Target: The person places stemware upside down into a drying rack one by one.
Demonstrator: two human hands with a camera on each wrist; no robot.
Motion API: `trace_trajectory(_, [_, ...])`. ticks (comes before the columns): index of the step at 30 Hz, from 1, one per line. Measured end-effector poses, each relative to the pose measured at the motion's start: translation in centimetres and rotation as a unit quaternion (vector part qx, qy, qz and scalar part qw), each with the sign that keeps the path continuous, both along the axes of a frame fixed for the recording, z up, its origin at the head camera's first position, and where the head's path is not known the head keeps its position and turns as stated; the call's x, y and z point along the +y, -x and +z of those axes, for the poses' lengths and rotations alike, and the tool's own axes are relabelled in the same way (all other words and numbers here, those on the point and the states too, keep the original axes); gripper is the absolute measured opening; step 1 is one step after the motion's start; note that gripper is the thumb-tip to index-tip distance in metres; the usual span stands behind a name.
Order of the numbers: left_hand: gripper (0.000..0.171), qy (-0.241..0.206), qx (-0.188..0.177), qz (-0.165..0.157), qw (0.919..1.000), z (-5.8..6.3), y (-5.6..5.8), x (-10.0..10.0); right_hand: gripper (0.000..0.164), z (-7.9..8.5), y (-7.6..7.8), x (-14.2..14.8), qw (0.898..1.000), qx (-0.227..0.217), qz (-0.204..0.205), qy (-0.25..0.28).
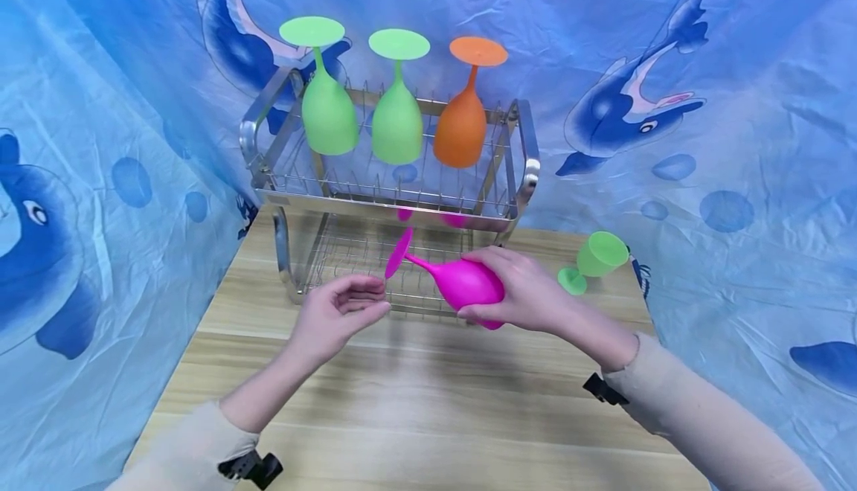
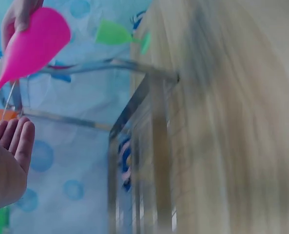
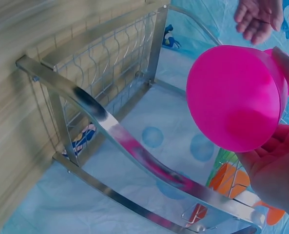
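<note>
A bright pink plastic wine glass [image 1: 466, 283] is tilted on its side in front of the rack, its base toward the left. My right hand [image 1: 525, 290] grips it round the bowl, thumb below and fingers over the top. The right wrist view looks into the glass's mouth [image 3: 234, 100]. My left hand [image 1: 341, 316] holds nothing; its fingers are loosely bent, with the fingertips close to the glass's base [image 1: 399, 253]. In the left wrist view the left palm [image 2: 8, 168] is turned up beside the stem.
A two-tier metal dish rack [image 1: 388, 204] stands at the back of the wooden table [image 1: 402, 402]. Upside down on its top tier are two green glasses [image 1: 328, 115] and an orange glass [image 1: 460, 126]. Another green glass [image 1: 599, 254] lies at the right. Blue dolphin-print curtains [image 1: 750, 268] surround the table.
</note>
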State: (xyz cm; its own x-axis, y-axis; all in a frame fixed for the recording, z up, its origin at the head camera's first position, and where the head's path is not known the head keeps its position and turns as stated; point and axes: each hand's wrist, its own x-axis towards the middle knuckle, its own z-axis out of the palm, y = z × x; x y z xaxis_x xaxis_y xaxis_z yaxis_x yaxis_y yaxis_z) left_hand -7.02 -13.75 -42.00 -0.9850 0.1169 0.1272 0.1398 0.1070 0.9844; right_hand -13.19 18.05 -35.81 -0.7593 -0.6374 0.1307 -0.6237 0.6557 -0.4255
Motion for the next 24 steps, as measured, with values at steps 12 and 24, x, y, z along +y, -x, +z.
trace_trajectory(12, [0.044, -0.168, -0.045, -0.008, 0.9847, -1.3, 0.6, 5.3, 0.08, -0.2, -0.4, -0.9, 0.999, -0.01, 0.0, 0.034])
trace_trajectory(24, [0.039, -0.247, -0.067, 0.042, 0.9657, -1.3, 1.0, 6.9, 0.081, -0.3, -0.6, -1.1, 0.997, -0.041, -0.01, 0.061])
